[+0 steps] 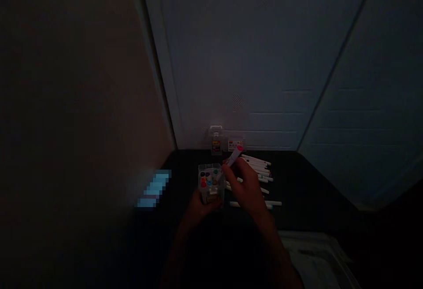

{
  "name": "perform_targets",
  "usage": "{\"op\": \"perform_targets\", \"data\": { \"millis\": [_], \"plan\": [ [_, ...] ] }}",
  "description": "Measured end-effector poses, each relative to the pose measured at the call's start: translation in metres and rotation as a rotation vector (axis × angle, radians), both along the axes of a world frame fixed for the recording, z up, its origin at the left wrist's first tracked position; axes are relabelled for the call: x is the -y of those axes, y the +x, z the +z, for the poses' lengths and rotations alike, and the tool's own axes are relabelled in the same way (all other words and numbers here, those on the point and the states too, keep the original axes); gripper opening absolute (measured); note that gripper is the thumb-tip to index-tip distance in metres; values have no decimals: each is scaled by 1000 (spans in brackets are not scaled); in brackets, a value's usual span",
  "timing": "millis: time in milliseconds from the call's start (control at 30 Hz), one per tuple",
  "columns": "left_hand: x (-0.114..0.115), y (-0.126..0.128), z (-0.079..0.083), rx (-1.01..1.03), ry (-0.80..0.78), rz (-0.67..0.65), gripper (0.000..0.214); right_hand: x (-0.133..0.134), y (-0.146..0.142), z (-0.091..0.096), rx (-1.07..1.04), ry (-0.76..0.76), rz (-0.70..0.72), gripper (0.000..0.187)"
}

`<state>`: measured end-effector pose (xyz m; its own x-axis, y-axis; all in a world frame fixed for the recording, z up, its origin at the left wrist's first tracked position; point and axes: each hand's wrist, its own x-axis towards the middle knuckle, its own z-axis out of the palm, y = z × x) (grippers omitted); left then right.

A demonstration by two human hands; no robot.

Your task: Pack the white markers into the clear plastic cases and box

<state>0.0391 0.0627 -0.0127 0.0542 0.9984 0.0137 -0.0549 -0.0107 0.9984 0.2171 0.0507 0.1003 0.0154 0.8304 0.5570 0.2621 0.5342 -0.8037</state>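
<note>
My left hand [197,205] is wrapped round the lower part of a clear plastic marker case [211,192], which stands on the dark table. Several markers with coloured ends, red, orange, blue, green and dark, are upright inside it. Between the fingers of my right hand [244,185] is a white marker [234,157] with a pink end. It is tilted, its pink end up and its lower end over the right side of the case. Several loose white markers [256,162] lie on the table behind and to the right of my right hand, partly covered by it.
At the back of the dark table [297,183], against the pale wall, stand a clear case part with a handle [216,141] and a small labelled clear box [235,144]. A wall rises close on the left. Below the front edge on the right is a pale bin-like object [310,253].
</note>
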Motion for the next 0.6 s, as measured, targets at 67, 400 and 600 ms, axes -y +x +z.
{"op": "perform_targets", "data": {
  "millis": [67, 400, 600],
  "plan": [
    [0, 1, 1, 6, 24, -20, 67, 0, 0, 1, 57, 35, -17, 13],
    [1, 3, 6, 16, 89, -43, 69, -2, -17, 7, 189, 34, 30, 10],
    [1, 1, 4, -28, 107, -59, 66, -8, -17, 9, 291, 52, 12, 17]
  ]
}}
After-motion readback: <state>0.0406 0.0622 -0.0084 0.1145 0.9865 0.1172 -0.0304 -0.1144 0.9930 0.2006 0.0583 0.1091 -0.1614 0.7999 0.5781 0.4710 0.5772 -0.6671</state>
